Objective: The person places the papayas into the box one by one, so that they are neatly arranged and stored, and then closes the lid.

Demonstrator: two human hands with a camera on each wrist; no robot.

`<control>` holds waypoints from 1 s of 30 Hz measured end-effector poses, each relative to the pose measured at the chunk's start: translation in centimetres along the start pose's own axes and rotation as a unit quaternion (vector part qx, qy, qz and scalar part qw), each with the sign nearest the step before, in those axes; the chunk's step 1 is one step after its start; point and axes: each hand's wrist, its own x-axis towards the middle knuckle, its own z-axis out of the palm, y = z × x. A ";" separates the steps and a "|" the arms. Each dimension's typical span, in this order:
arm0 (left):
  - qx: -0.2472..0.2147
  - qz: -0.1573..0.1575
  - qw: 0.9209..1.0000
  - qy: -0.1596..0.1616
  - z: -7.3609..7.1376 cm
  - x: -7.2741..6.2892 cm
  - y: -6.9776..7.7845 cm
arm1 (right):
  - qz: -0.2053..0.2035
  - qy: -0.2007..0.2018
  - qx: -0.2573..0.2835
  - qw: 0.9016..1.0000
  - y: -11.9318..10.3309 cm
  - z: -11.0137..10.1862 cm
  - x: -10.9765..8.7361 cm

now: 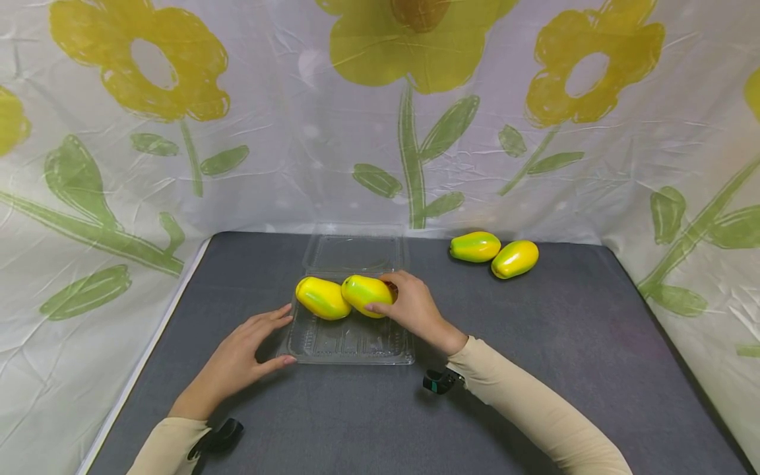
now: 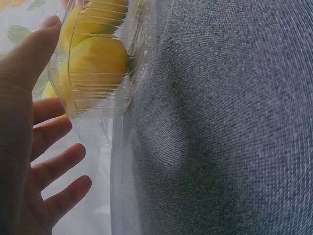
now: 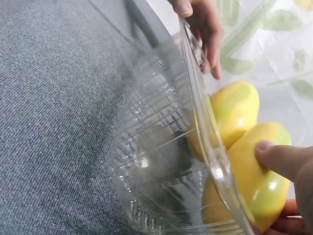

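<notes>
A clear plastic clamshell container [image 1: 356, 348] lies open, with its lid [image 1: 356, 253] folded back. One yellow-green papaya [image 1: 320, 300] rests in the back left of the base. My right hand [image 1: 418, 309] grips a second papaya [image 1: 362, 295] from its right side, thumb in front and fingers behind. That held papaya [image 3: 269, 188] leans against the first, above the container's rim in the right wrist view. At the container's left side, my left hand [image 1: 237, 353] has its fingers spread, thumb and fingertips right at the edge and holding no fruit.
Two more papayas, one greener [image 1: 475, 247] and one yellower [image 1: 515, 259], lie side by side at the back right of the dark grey table [image 1: 534, 363]. A white cloth [image 1: 285, 152] printed with yellow flowers hangs behind and at both sides.
</notes>
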 end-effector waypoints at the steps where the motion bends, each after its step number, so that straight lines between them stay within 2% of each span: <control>1: 0.000 0.000 1.000 0.000 0.0 0.0 0.0 | -0.001 -0.001 0.000 1.000 0.0 0.0 0.0; 12: -0.001 0.003 1.000 0.002 0.1 -0.1 -0.1 | -0.012 -0.009 -0.008 1.000 0.2 0.2 -0.2; 30: 0.001 0.004 1.000 0.002 0.1 0.0 0.0 | -0.006 -0.014 -0.015 1.000 0.2 0.1 -0.2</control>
